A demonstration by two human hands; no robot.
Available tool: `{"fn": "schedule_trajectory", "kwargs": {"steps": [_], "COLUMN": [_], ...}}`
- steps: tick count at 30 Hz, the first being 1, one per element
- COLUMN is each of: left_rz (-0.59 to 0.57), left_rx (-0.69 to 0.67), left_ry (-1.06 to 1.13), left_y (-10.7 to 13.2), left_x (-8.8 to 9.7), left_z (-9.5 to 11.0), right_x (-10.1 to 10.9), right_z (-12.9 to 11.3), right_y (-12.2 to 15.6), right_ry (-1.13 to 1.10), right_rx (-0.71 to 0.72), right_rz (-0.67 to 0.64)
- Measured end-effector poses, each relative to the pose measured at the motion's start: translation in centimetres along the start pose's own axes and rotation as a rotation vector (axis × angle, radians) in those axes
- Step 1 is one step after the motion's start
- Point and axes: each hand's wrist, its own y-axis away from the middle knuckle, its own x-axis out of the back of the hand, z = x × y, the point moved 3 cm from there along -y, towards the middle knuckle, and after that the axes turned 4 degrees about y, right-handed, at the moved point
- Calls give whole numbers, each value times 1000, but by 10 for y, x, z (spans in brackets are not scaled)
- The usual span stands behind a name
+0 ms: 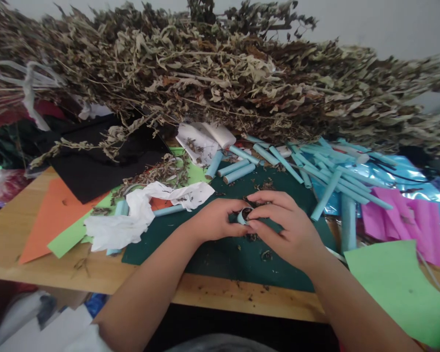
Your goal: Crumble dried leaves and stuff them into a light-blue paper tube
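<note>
My left hand (pixel 214 218) and my right hand (pixel 286 226) meet over a dark green sheet (pixel 220 254) on the wooden table (pixel 7 239). Both are closed on a small light blue paper tube (pixel 244 215). Its open end faces me and shows dark dried plant bits inside. My right fingertips pinch at the tube's rim. Crumbs of dried leaf lie on the green sheet below the hands.
A big heap of dried leafy branches (pixel 212 78) fills the back. Several rolled blue tubes (pixel 315 176) lie behind the hands. Crumpled white paper (pixel 139 215), orange (pixel 47 215), light green (pixel 399 288), pink (pixel 407 215) and black (pixel 102 156) sheets surround the work spot.
</note>
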Motion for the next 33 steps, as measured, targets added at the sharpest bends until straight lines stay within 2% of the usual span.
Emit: {"fn": "schedule_trajectory", "kwargs": {"steps": [6,9,11,13,17,19,22,28,31,33], "left_rz": [10,12,11,2,-24,-33,-32,-17,-11,-12], "left_rx": [-30,-25,-11,3,26,37,37,8,19,29], "left_ry": [14,34,31,33,43,39,42,23,15,23], "left_y": [-1,-2,-2,-2,-2,-2,-2,-2,-1,-1], "left_x": [0,0,-1,-1,0,0,-1,-1,-1,-1], "left_z": [0,0,0,2,5,5,4,3,3,2], "right_x": [0,4,4,-2,-20,-26,-30,-39,-32,-19], "right_z": [1,6,12,18,23,20,12,2,7,12], "right_y": [-5,0,7,17,37,43,43,40,38,32], "right_ry": [-61,-80,-6,139,427,535,620,641,546,392], "right_rx": [-251,-233,-218,-237,-330,-375,-380,-282,-259,-295], "right_rz": [90,114,94,-34,-392,-455,-454,-445,-433,-332]}}
